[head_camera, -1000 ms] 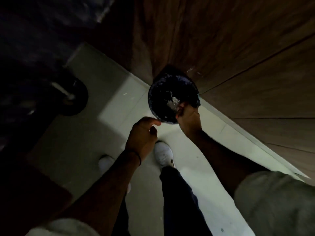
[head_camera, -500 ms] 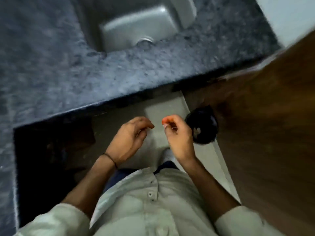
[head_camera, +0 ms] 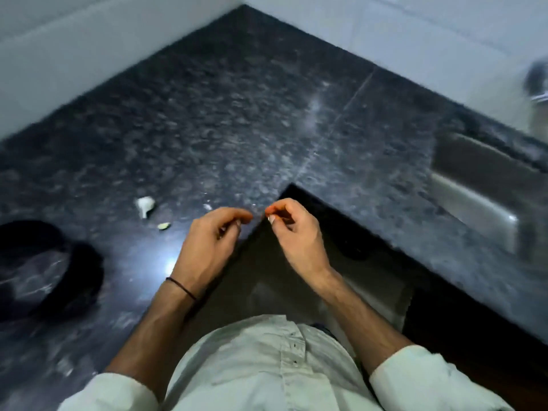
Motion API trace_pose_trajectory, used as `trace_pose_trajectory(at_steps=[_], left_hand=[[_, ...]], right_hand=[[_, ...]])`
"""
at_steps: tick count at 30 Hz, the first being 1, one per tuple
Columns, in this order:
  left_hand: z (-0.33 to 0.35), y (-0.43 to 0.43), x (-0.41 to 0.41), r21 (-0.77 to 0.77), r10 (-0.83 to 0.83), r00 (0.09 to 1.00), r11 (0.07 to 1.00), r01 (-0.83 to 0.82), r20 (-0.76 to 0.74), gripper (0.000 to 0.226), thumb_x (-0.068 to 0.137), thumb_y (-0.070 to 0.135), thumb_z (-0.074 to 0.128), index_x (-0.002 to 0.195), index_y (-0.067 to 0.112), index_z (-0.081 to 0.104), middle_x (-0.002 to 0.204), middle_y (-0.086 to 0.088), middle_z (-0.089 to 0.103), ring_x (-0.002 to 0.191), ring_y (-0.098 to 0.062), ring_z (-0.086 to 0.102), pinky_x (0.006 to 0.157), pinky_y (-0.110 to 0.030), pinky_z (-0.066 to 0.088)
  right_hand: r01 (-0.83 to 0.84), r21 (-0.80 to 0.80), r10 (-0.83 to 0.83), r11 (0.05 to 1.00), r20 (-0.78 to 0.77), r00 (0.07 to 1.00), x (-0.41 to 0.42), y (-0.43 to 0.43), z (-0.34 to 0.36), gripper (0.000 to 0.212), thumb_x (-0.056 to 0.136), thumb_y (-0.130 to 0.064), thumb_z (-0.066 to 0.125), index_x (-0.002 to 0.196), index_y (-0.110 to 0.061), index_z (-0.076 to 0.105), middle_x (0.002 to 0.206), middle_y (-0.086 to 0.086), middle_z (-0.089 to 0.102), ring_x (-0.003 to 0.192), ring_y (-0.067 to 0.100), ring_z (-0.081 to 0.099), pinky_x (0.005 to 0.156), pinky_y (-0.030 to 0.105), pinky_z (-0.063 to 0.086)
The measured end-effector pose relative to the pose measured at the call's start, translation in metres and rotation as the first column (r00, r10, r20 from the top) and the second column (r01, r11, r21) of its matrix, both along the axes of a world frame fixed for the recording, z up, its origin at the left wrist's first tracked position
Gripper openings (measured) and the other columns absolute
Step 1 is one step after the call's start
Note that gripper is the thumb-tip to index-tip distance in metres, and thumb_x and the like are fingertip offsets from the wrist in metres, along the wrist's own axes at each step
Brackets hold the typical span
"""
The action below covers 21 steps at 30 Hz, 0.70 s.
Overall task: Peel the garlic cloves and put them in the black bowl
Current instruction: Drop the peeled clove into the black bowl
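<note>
Both hands hang over the inner corner of a dark, speckled stone tabletop (head_camera: 267,120), which bends in an L around the person. The left hand (head_camera: 207,247) sits just at seven o'clock of the frame's centre, its fingers loosely curled and the thumb near the forefinger tip. Nothing shows inside it, so it looks relaxed and empty. A thin dark band (head_camera: 181,287) circles its wrist.

The right hand (head_camera: 296,235) is just beside it at three o'clock, the two sets of fingertips nearly meeting but apart. Its thumb and forefinger are pressed together in a pinch. A small pale spot shows at the tips, but blur makes it impossible to tell whether that is a scrap of garlic skin or a fingernail — so what it grasps, if anything, cannot be told.

An unpeeled garlic clove (head_camera: 145,204) lies on the tabletop at ten o'clock from the left hand. A smaller pale-green garlic piece (head_camera: 164,226) lies just beside the clove at four o'clock of it. A tiny white fleck (head_camera: 207,207) rests at twelve o'clock from the left hand.

The black bowl (head_camera: 86,262) stands at the frame's nine o'clock edge, well apart from the clove and partly cut off — what it contains is too smeared to read.

At three o'clock of the frame a steel sink (head_camera: 480,209) is set into the tabletop. Pale walls (head_camera: 89,40) close off the far corner. The person's white shirt (head_camera: 267,366) fills the six o'clock edge.
</note>
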State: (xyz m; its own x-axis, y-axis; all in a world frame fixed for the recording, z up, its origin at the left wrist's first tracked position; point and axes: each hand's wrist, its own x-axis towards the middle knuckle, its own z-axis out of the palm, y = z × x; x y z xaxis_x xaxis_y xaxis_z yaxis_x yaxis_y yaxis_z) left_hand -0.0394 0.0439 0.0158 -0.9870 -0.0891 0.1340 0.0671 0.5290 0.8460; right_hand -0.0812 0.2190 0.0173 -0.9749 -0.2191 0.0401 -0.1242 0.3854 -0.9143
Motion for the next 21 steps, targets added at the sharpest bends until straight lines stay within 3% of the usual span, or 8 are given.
trace_pose_trajectory(at_steps=[5, 12, 15, 21], left_hand=[[-0.019, -0.06, 0.03, 0.091, 0.258, 0.964, 0.96, -0.264, 0.069, 0.031, 0.085, 0.013, 0.049, 0.099, 0.022, 0.074, 0.098, 0.015, 0.072, 0.093, -0.004, 0.067, 0.089, -0.034, 0.056], [-0.049, -0.088, 0.059, 0.218, 0.518, 0.831, 0.804, -0.554, 0.202, 0.029, 0.086, 0.014, 0.049, 0.096, 0.023, 0.075, 0.096, 0.005, 0.074, 0.089, -0.015, 0.074, 0.087, -0.048, 0.058], [-0.049, -0.088, 0.053, 0.115, 0.586, 0.797, 0.79, -0.602, 0.148, 0.022, 0.088, 0.016, 0.057, 0.102, 0.019, 0.074, 0.101, 0.007, 0.069, 0.092, -0.013, 0.071, 0.089, -0.043, 0.056], [-0.048, -0.079, 0.02, -0.014, 0.649, 0.743, 0.755, -0.656, 0.165, 0.026, 0.086, 0.013, 0.074, 0.111, 0.017, 0.07, 0.106, 0.008, 0.056, 0.091, -0.004, 0.06, 0.087, -0.02, 0.048]], right_hand=[[-0.162, 0.098, 0.165, 0.982, -0.02, 0.986, -0.018, -0.08, -0.021, 0.009, 0.092, -0.006, 0.062, 0.096, -0.012, 0.068, 0.094, 0.002, 0.068, 0.087, 0.011, 0.064, 0.08, 0.02, 0.05], [-0.335, 0.24, 0.358, 0.911, -0.058, 0.932, -0.046, -0.141, -0.045, 0.013, 0.091, -0.001, 0.058, 0.098, -0.011, 0.065, 0.096, 0.002, 0.064, 0.092, 0.017, 0.059, 0.084, 0.029, 0.048], [-0.361, 0.309, 0.417, 0.88, -0.137, 0.899, -0.063, -0.157, -0.053, 0.015, 0.088, -0.001, 0.059, 0.101, -0.008, 0.065, 0.097, 0.005, 0.062, 0.095, 0.024, 0.056, 0.088, 0.033, 0.044], [-0.566, 0.327, 0.639, 0.757, -0.194, 0.744, -0.088, -0.178, -0.058, 0.028, 0.09, -0.005, 0.057, 0.116, -0.012, 0.062, 0.117, 0.001, 0.057, 0.105, 0.015, 0.044, 0.091, 0.014, 0.03]])
